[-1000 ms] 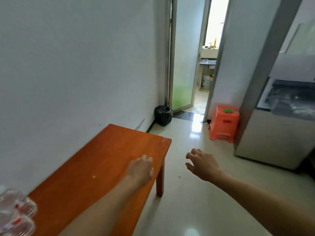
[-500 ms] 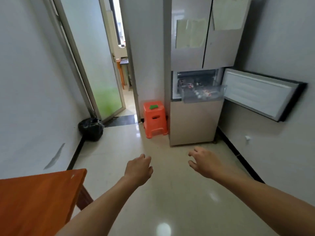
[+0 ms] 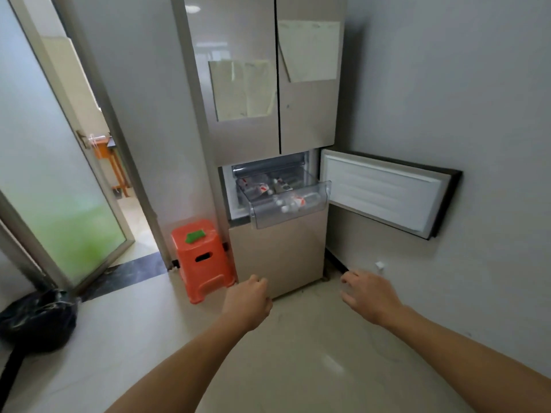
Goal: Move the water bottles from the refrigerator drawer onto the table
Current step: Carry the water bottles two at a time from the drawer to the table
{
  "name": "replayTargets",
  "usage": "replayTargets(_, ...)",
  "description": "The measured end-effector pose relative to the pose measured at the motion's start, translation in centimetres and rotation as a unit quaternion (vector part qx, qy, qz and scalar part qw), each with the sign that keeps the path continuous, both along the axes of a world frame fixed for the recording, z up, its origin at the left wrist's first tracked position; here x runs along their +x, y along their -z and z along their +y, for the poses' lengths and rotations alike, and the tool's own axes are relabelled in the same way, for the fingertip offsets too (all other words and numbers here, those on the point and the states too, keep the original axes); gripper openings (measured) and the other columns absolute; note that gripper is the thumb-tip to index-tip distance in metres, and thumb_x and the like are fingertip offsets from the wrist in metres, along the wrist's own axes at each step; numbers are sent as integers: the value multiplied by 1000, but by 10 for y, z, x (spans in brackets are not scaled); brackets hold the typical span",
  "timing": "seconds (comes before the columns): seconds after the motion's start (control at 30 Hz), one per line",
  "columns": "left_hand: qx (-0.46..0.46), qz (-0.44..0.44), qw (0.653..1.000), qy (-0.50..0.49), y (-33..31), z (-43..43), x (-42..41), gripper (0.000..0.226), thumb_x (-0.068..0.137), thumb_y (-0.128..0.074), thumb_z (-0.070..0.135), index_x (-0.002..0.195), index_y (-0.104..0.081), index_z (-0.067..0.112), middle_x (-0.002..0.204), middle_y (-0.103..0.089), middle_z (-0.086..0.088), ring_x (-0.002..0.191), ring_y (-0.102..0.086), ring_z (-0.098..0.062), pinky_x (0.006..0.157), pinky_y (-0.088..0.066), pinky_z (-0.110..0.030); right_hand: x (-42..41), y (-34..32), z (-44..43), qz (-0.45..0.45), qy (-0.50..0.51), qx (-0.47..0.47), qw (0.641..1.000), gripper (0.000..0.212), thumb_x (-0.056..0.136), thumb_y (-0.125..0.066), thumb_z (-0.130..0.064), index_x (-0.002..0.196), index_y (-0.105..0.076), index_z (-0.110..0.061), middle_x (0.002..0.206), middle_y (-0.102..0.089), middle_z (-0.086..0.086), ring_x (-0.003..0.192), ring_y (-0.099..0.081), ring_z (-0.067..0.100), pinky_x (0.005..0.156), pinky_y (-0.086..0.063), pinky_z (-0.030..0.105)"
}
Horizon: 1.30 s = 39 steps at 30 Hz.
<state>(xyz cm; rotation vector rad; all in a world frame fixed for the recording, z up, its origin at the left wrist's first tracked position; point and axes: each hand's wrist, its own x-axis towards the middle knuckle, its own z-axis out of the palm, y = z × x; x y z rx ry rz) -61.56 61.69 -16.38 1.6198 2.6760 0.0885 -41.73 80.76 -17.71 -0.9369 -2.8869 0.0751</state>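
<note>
Water bottles (image 3: 293, 201) lie on their sides in the clear refrigerator drawer (image 3: 290, 211), which is pulled out from the middle of the refrigerator (image 3: 253, 84). Two bottles with red-and-white labels show through the drawer's front wall; farther back inside are at least three more, too blurred to count exactly. One small compartment door (image 3: 384, 195) stands swung open to the right, against the wall. Above it are two closed upper doors, each carrying sheets of paper (image 3: 243, 89): two overlapping sheets on the left door, one on the right.

Both bare arms reach forward over the pale floor (image 3: 298, 368), well short of the drawer. The left hand (image 3: 249, 302) has its fingers curled in loosely, holding nothing. The right hand (image 3: 369, 296) is released, with its fingers (image 3: 351, 277) spread and slightly bent, also holding nothing. The two hands are apart from each other.

One orange plastic stool (image 3: 202, 260) with one small green object (image 3: 193, 236) on top stands just beside the refrigerator's left side. One black rubbish bag (image 3: 38, 318) sits on the floor at the far left, near one open frosted-glass door (image 3: 59, 204)
</note>
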Motion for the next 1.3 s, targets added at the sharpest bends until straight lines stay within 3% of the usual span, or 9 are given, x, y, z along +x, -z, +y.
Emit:
replayTargets(0.27, -33, -17, 998, 53, 23, 148, -62, 25, 94, -43, 33, 107, -52, 13, 110, -55, -8, 97, -60, -32, 72, -45, -39, -55, 24, 140, -4, 41, -2, 999, 32, 92, -47, -46, 118, -54, -28, 114, -59, -5, 103, -56, 15, 79, -47, 30)
replayTargets(0.57, -24, -23, 999, -10, 20, 309, -162, 25, 93, -42, 34, 105, -53, 15, 112, -56, -7, 100, -61, -32, 76, -47, -37, -181, 12, 322, 22, -6, -36, 999, 36, 93, -52, -38, 124, -53, -20, 117, -56, 1, 104, -55, 18, 84, -45, 28)
replayTargets(0.67, -14, -31, 999, -40, 19, 337, -193, 26, 93, -42, 36, 106, -52, 15, 113, -56, -7, 100, -61, -31, 75, -45, -36, -227, 2, 366, 24, -26, -28, 999, 36, 91, -53, -42, 120, -55, -21, 115, -57, 0, 101, -56, 18, 84, -50, 34)
replayTargets(0.83, -2, -40, 996, -77, 28, 377, -250, 26, 93, -43, 36, 107, -54, 17, 114, -56, -5, 99, -61, -28, 76, -47, -36, -306, 6, 414, 18, -78, -31, 996, 36, 92, -54, -40, 123, -55, -23, 120, -57, -2, 105, -56, 16, 84, -45, 29)
replayTargets(1.07, 37, -59, 993, -95, 49, 445, -341, 25, 93, -45, 38, 106, -56, 19, 113, -59, -4, 97, -61, -26, 76, -50, -37, -411, 20, 481, -7, -103, -29, 994, 38, 90, -56, -37, 126, -55, -22, 123, -58, 0, 105, -58, 19, 83, -47, 32)
replayTargets(1.2, 21, -69, 992, -101, 59, 476, -372, 26, 93, -46, 37, 109, -55, 18, 113, -60, -5, 98, -61, -27, 77, -48, -36, -458, 24, 518, -45, -117, -6, 992, 37, 90, -54, -37, 124, -55, -22, 121, -58, 1, 101, -59, 20, 79, -49, 32)
replayTargets(1.3, -9, -81, 990, -112, 70, 492, -385, 27, 94, -44, 36, 109, -55, 16, 114, -61, -8, 100, -62, -30, 77, -48, -36, -488, 36, 539, -69, -131, -33, 988, 36, 91, -56, -34, 125, -55, -20, 120, -58, 3, 100, -60, 21, 73, -42, 28)
